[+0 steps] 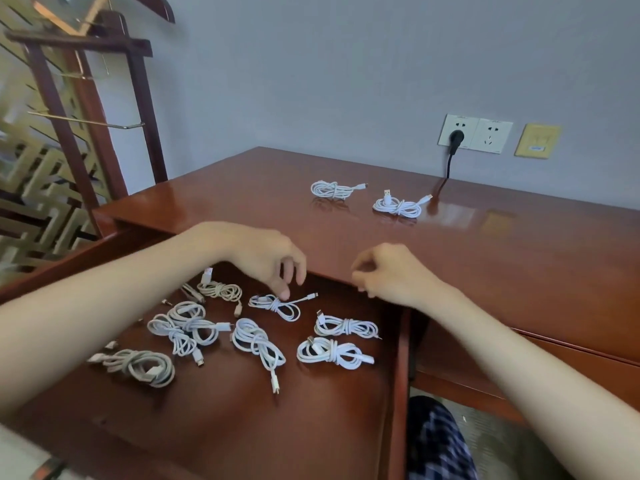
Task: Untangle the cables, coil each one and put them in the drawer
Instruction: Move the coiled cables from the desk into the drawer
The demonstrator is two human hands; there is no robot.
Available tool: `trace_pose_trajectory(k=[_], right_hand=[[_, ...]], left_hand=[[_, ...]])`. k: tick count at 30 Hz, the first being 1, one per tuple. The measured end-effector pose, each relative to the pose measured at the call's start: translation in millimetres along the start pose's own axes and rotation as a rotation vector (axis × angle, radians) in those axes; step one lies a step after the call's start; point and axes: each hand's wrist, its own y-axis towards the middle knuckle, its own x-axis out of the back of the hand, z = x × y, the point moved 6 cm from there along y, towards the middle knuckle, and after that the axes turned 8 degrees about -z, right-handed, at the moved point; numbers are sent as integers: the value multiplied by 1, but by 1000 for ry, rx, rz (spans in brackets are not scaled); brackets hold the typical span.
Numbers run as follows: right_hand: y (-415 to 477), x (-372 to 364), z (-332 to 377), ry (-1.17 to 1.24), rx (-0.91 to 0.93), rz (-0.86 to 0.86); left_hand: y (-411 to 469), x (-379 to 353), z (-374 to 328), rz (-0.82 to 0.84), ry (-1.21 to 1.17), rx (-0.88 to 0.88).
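Note:
The open wooden drawer (398, 375) holds several coiled white cables. My left hand (266, 258) hangs over its back part with loosely curled fingers, fingertips just above one coiled cable (277, 304); it holds nothing. My right hand (391, 271) hovers at the desk's front edge, fingers loosely curled, and no cable shows in it. Two more coiled white cables lie on the desk top, one (330, 188) to the left and one (398, 205) to the right, both beyond my hands.
The glossy brown desk (502, 254) stands against a grey wall with a socket panel (474, 133) and a black plug with its cord (453, 143). A dark wooden rack (86, 116) stands at the left. My knee in checked cloth (436, 441) is under the desk.

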Motion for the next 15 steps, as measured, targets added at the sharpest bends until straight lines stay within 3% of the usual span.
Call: trace_pose_trajectory(k=[5,12,15], right_hand=[[45,23,-35,-48,-69,-212],[92,14,-96,-250,-229,-265],[102,10,-97,-362,-151,-289]], left_hand=[[39,45,1,-192,53,-4],[118,63,22,-393,307,98],[140,57,24,-436,438,167]])
